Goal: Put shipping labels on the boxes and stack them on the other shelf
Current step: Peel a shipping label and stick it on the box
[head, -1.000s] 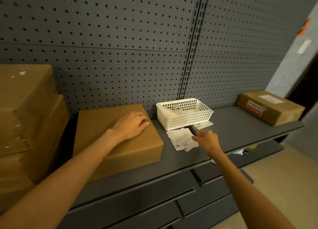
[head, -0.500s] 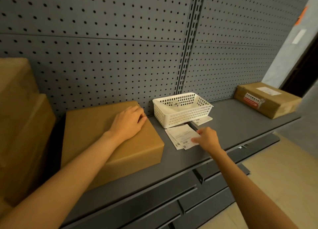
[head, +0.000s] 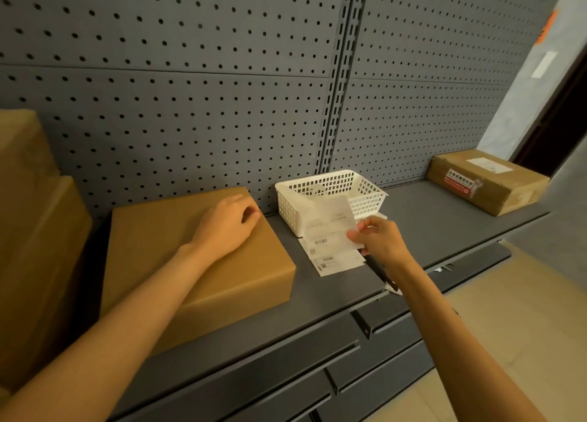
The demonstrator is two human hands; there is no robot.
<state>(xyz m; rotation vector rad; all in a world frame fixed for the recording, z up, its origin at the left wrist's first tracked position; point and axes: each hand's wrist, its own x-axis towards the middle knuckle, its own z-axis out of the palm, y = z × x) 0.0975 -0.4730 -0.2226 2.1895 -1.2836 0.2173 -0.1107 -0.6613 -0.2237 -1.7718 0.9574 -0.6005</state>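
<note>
1. Head view. Landmark: white basket point(head: 330, 196), standing on the grey shelf point(head: 422, 231) against the pegboard back panel point(head: 190, 104).
2. Plain cardboard box point(head: 190, 263) lies flat on the shelf, just left of the basket, apart from it.
3. Left hand point(head: 227, 228) rests palm-down on the top of that box, at the corner nearest the basket; fingers loosely bent on the cardboard, gripping nothing.
4. Right hand point(head: 379, 240) is in front of the basket, at its right front corner. Thumb and fingers pinch one shipping label point(head: 330, 224) by its right edge; the sheet is raised off the shelf and overlaps the basket's front wall.
5. More labels point(head: 333, 261) lie flat on the shelf directly in front of the basket, under the raised sheet. Barcodes visible; print too small to read.
6. Labelled box point(head: 486, 183) sits on the shelf well to the right of the basket, with a white label on top and a red-and-white sticker on its near side.
7. Stacked cardboard boxes point(head: 35, 231) stand far left of the basket, at the frame edge.
</note>
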